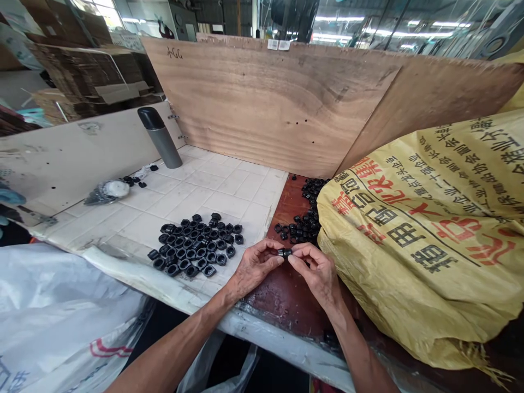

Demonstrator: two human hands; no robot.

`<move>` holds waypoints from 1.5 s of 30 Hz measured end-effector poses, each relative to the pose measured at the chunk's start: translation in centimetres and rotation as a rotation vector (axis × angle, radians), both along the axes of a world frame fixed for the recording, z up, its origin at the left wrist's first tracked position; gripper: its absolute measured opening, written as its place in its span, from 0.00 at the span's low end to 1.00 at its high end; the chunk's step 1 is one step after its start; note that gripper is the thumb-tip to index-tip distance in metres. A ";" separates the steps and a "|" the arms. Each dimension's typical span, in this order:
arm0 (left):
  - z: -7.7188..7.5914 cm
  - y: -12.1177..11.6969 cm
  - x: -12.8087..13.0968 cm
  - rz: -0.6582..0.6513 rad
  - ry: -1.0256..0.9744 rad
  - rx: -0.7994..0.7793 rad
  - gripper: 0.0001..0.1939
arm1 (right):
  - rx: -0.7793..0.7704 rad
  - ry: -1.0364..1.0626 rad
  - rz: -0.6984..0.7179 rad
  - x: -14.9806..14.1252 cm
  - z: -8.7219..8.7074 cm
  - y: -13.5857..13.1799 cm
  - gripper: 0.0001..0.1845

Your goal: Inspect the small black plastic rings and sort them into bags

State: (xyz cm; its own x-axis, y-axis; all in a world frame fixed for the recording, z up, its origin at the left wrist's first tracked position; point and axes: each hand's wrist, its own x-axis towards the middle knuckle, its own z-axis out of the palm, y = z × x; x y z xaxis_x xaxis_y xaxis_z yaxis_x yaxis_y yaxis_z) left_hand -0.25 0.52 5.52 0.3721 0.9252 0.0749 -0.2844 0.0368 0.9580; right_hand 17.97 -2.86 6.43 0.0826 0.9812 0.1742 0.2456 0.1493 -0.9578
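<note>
The left hand and the right hand meet, fingers closed on one black plastic ring; at nine o'clock lie maybe sixty similar rings on white tile.

The head-worn camera looks forward and down at the hands.

One left hand and one right hand pinching one black ring fitting
Two heaps of matching fittings lying close by, dozens in each, too many for an exact count: one heap on the white tile, one heap on the bench. Also one steel flask standing, one yellow woven sack, one white woven sack.
</note>
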 end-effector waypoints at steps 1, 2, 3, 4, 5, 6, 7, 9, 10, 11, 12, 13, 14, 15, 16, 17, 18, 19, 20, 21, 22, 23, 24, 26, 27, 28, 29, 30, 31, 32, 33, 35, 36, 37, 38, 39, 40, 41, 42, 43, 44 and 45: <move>0.0 0.0 0.0 0.000 0.003 0.004 0.13 | 0.018 -0.048 -0.009 -0.1 0.1 -0.1 0.09; 0.0 0.0 0.0 -0.001 0.007 0.007 0.13 | 0.033 -0.083 -0.021 -0.1 0.1 -0.1 0.09; -0.1 0.0 0.0 0.000 0.011 0.008 0.13 | 0.048 -0.111 -0.026 -0.2 0.2 -0.1 0.10; -0.1 0.0 0.0 0.000 0.016 0.009 0.13 | 0.066 -0.138 -0.022 -0.2 0.3 -0.2 0.11; -0.2 0.0 0.0 0.003 0.023 0.012 0.13 | 0.091 -0.168 -0.010 -0.3 0.4 -0.2 0.10; -0.2 0.0 0.1 0.008 0.032 0.017 0.13 | 0.119 -0.202 0.008 -0.3 0.5 -0.2 0.09; -0.3 0.0 0.1 0.011 0.046 0.023 0.13 | 0.144 -0.236 0.022 -0.3 0.6 -0.1 0.08; -0.4 0.0 0.1 0.010 0.071 0.042 0.13 | 0.176 -0.289 0.029 -0.4 0.6 -0.1 0.07; -0.5 0.0 0.1 0.011 0.083 0.058 0.13 | 0.184 -0.304 0.020 -0.5 0.6 -0.1 0.07; -0.6 0.0 0.1 0.015 0.097 0.081 0.12 | 0.187 -0.316 0.011 -0.5 0.6 0.0 0.07; -0.7 0.0 0.0 0.021 0.116 0.114 0.12 | 0.185 -0.331 0.002 -0.5 0.5 0.0 0.07; -0.8 0.0 0.0 0.032 0.140 0.155 0.11 | 0.178 -0.349 -0.002 -0.6 0.4 0.0 0.07; -0.9 0.0 -0.1 0.043 0.169 0.200 0.11 | 0.170 -0.372 -0.001 -0.6 0.2 0.1 0.09; -0.9 0.0 -0.1 0.049 0.198 0.243 0.11 | 0.164 -0.401 0.002 -0.6 0.0 0.1 0.12; -1.0 0.0 -0.1 0.051 0.219 0.278 0.10 | 0.164 -0.434 0.004 -0.6 -0.2 0.2 0.16; -1.0 0.0 -0.1 0.049 0.231 0.298 0.10 | 0.170 -0.467 0.007 -0.6 -0.3 0.2 0.19; -0.9 0.0 -0.1 0.047 0.232 0.301 0.11 | 0.172 -0.492 0.004 -0.6 -0.4 0.3 0.21; -0.8 0.0 0.0 0.044 0.224 0.288 0.11 | 0.167 -0.497 -0.011 -0.6 -0.5 0.2 0.21; -0.7 0.0 0.0 0.044 0.211 0.262 0.11 | 0.155 -0.483 -0.032 -0.6 -0.5 0.2 0.19; -0.5 0.0 0.1 0.048 0.192 0.229 0.11 | 0.141 -0.454 -0.046 -0.6 -0.4 0.1 0.16; -0.4 -0.1 0.2 0.051 0.169 0.194 0.11 | 0.133 -0.420 -0.044 -0.6 -0.2 0.1 0.13; -0.2 -0.1 0.2 0.051 0.144 0.160 0.12 | 0.139 -0.393 -0.028 -0.6 -0.1 0.0 0.12; -0.1 -0.1 0.2 0.051 0.118 0.130 0.12 | 0.164 -0.379 -0.001 -0.5 0.0 -0.1 0.13; 0.0 -0.1 0.2 0.048 0.081 0.092 0.12 | 0.221 -0.390 0.053 -0.5 0.1 -0.1 0.12; 0.0 -0.1 0.2 0.046 0.073 0.087 0.12 | 0.237 -0.411 0.055 -0.5 0.0 -0.1 0.11; -0.1 -0.1 0.1 0.045 0.075 0.092 0.12 | 0.243 -0.443 0.042 -0.5 -0.1 -0.1 0.11; -0.1 -0.1 0.1 0.045 0.085 0.104 0.12 | 0.240 -0.482 0.024 -0.5 -0.3 0.0 0.14; -0.1 -0.1 0.1 0.045 0.098 0.117 0.12 | 0.233 -0.519 0.007 -0.6 -0.4 0.0 0.18; -0.1 -0.1 0.1 0.045 0.111 0.127 0.12 | 0.220 -0.542 -0.006 -0.6 -0.5 0.0 0.21; 0.0 -0.1 0.2 0.046 0.121 0.132 0.12 | 0.206 -0.538 -0.019 -0.7 -0.5 0.0 0.22; 0.0 -0.1 0.2 0.046 0.125 0.129 0.12 | 0.190 -0.508 -0.028 -0.7 -0.4 -0.1 0.19; 0.0 -0.1 0.2 0.043 0.111 0.104 0.13 | 0.166 -0.434 -0.018 -0.8 -0.2 -0.1 0.13; 0.0 0.0 0.2 0.039 0.099 0.089 0.13 | 0.161 -0.417 -0.009 -0.8 0.0 -0.2 0.13; -0.1 0.0 0.2 0.035 0.086 0.076 0.13 | 0.159 -0.421 0.000 -0.8 0.1 -0.2 0.13; -0.2 0.0 0.2 0.031 0.076 0.065 0.13 | 0.157 -0.439 0.005 -0.8 0.2 -0.2 0.16; -0.3 0.0 0.2 0.030 0.067 0.058 0.13 | 0.150 -0.453 0.002 -0.8 0.2 -0.2 0.19; -0.4 0.1 0.2 0.032 0.060 0.053 0.13 | 0.142 -0.454 -0.006 -0.8 0.3 -0.3 0.20; -0.4 0.1 0.2 0.036 0.054 0.048 0.13 | 0.135 -0.447 -0.010 -0.8 0.3 -0.3 0.20; -0.5 0.1 0.1 0.039 0.049 0.042 0.13 | 0.134 -0.441 -0.004 -0.8 0.4 -0.4 0.20; -0.5 0.1 0.1 0.040 0.044 0.034 0.13 | 0.139 -0.439 0.005 -0.8 0.4 -0.4 0.20; -0.5 0.1 0.1 0.039 0.039 0.027 0.13 | 0.147 -0.442 0.008 -0.8 0.5 -0.4 0.20; -0.4 0.1 0.1 0.038 0.033 0.021 0.13 | 0.155 -0.444 0.005 -0.8 0.6 -0.4 0.21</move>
